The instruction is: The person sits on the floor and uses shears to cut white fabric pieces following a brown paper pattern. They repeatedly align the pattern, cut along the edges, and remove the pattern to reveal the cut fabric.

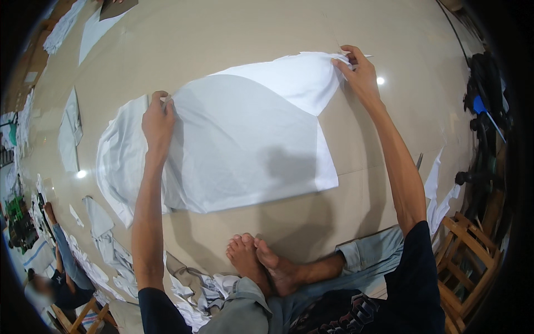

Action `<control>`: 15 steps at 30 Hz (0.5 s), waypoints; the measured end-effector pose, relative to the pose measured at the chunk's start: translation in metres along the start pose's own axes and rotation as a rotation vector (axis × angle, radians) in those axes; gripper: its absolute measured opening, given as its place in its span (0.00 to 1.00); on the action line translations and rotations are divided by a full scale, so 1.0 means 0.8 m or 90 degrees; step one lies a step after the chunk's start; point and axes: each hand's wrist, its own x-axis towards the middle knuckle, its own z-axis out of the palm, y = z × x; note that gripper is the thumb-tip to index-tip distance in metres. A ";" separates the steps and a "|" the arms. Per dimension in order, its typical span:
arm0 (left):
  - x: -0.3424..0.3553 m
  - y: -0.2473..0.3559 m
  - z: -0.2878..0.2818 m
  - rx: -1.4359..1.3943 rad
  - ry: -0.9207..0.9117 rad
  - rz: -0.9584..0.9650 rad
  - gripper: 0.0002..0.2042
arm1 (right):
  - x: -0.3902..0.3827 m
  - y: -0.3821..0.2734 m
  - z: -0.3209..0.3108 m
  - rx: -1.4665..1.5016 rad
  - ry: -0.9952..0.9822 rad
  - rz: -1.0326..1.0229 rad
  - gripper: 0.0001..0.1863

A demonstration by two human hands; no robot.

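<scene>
Spread over the tiled floor before my feet lies a light grey-white fabric piece (pixel 239 139), its left end gathered in loose folds. A brighter white cloth part (pixel 295 78) shows beyond its curved edge at the upper right. My left hand (pixel 158 122) pinches the fabric near its far left edge, fingers closed on a fold. At the far right, my right hand (pixel 359 75) grips the corner of the bright white part between thumb and fingers, lifting it slightly. The exact edges between my fingertips are hidden.
Cloth scraps (pixel 105 239) lie along the left, and a folded grey-white piece (pixel 69 131) beyond them. White offcuts (pixel 436 189) and a wooden stool (pixel 467 261) stand right. Another person (pixel 69 278) sits at lower left. Dark machine parts (pixel 484 111) line the right edge.
</scene>
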 end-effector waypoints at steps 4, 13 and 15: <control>-0.011 -0.005 0.010 0.204 0.251 0.153 0.19 | -0.009 -0.007 0.002 -0.109 0.114 -0.072 0.29; -0.075 0.095 0.077 0.094 0.038 0.381 0.31 | -0.065 -0.041 0.033 -0.111 0.054 -0.319 0.18; -0.089 0.103 0.093 0.088 0.016 0.356 0.32 | -0.074 -0.045 0.039 -0.126 0.006 -0.378 0.17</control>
